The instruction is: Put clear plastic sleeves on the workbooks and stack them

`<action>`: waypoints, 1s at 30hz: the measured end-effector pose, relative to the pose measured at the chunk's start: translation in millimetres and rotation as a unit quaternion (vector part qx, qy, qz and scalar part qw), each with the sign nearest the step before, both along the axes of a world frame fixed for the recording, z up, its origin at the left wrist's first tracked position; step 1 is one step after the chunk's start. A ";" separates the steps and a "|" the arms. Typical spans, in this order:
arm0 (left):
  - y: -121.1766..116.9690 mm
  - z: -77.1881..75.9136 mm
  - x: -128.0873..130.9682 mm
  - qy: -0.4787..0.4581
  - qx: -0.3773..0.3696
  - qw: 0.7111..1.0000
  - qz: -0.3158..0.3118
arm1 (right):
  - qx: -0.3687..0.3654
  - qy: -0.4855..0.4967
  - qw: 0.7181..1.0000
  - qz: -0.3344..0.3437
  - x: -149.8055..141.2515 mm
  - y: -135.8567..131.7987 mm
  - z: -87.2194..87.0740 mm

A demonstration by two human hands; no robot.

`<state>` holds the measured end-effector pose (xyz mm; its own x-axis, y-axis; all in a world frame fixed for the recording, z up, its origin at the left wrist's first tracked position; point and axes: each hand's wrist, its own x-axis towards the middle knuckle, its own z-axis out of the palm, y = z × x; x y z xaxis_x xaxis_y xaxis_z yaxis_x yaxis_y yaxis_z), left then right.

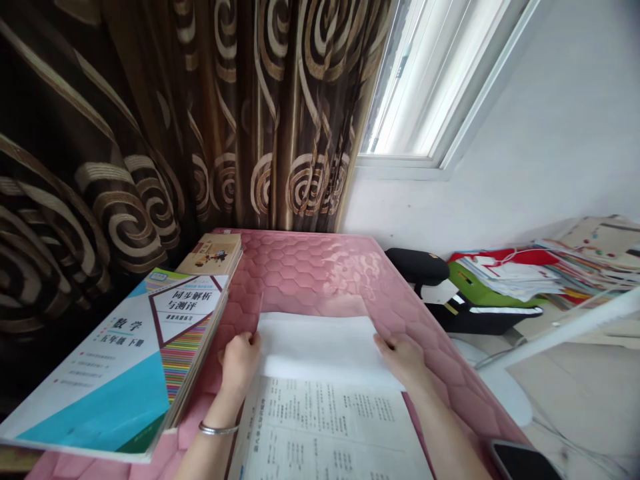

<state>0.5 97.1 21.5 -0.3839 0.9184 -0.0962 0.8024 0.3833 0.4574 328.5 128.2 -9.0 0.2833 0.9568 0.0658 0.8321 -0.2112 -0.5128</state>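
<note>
A blank white sheet of paper (315, 343) is stretched between my two hands. My left hand (241, 360), with a silver bangle on its wrist, pinches the sheet's left edge. At the opposite edge, my right hand (404, 360) is closed on the sheet between thumb and fingers. Nearer to me lies a printed page (325, 427) with Chinese text, and the white sheet covers its far part. Whether the sheet and the printed page are joined, I cannot tell. Just beyond the sheet is a pale strip, either a reflection or clear film.
A stack topped by a mathematics workbook (125, 367) stands at the left, with brown-covered books (213, 252) behind it. Pink padded-pattern covering (290, 267) lies on the table. A phone (523, 460) rests near right. Beyond are a white lamp arm (560, 330), a black bag (417, 265) and piled papers (520, 273).
</note>
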 end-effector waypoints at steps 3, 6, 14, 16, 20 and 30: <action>-0.8 1.0 0.3 -0.013 0.004 1.000 0.005 | -0.031 0.012 0.999 0.020 1.9 -3.2 2.1; -1.4 2.7 1.2 -0.023 0.001 1.000 0.005 | -0.046 0.013 0.999 0.023 0.2 -5.8 1.5; 0.9 2.3 3.7 -0.002 0.008 1.000 0.004 | -0.074 -0.036 0.997 0.004 -9.0 -4.0 2.1; 1.6 1.9 3.2 0.003 0.004 1.000 0.005 | -0.086 -0.048 0.995 -0.001 -11.8 -3.2 4.5; 1.0 2.7 1.3 -0.010 -0.005 1.000 0.005 | -0.083 -0.056 0.995 -0.003 -14.2 -2.8 6.0; -1.6 4.8 7.1 -0.015 -0.010 0.999 0.028 | -0.035 0.042 0.998 -0.002 -4.9 -4.5 9.5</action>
<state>7.6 95.5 26.3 -0.4307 0.8937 -0.1253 0.7663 0.4356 0.4723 323.6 123.7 0.5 0.2890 0.9570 -0.0260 0.7856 -0.2525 -0.5649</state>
